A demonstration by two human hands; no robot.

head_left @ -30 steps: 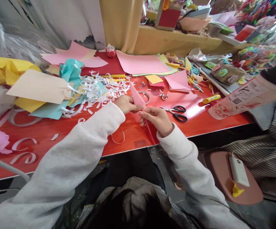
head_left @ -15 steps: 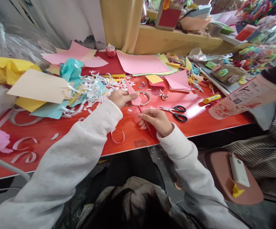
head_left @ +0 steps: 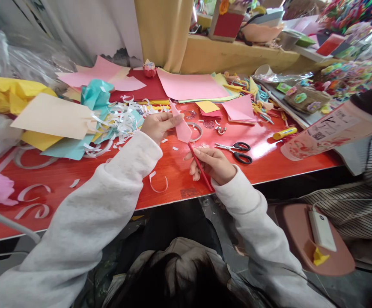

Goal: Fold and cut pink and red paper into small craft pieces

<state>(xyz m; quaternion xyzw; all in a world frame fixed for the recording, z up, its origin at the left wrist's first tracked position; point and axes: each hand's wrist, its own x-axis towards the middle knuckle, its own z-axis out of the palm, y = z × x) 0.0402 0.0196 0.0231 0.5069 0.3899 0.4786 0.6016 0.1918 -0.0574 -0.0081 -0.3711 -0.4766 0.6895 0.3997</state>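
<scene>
My left hand [head_left: 160, 126] pinches a folded pink paper [head_left: 183, 129] between thumb and fingers, narrow at the far end and wider near me. My right hand [head_left: 216, 163] is closed with its thumb and index finger around a thin red stick [head_left: 199, 164]. The stick slants, its upper end at the lower tip of the pink paper; whether they are joined I cannot tell. Behind the paper lies a roll of tape [head_left: 200, 133]. Scissors with black handles [head_left: 242, 147] rest to the right of my right hand.
White paper shreds [head_left: 126, 117] and a cream sheet [head_left: 52, 116] lie to the left. Pink sheets [head_left: 192, 84] and small paper squares [head_left: 241, 108] are at the back. A yellow glue stick [head_left: 284, 133] and a large cup [head_left: 330, 126] stand or lie at right. The red table's edge [head_left: 173, 199] is near me.
The pink paper has shifted slightly toward me and right. My right-hand fingers have loosened around the red stick, and more of its length now shows.
</scene>
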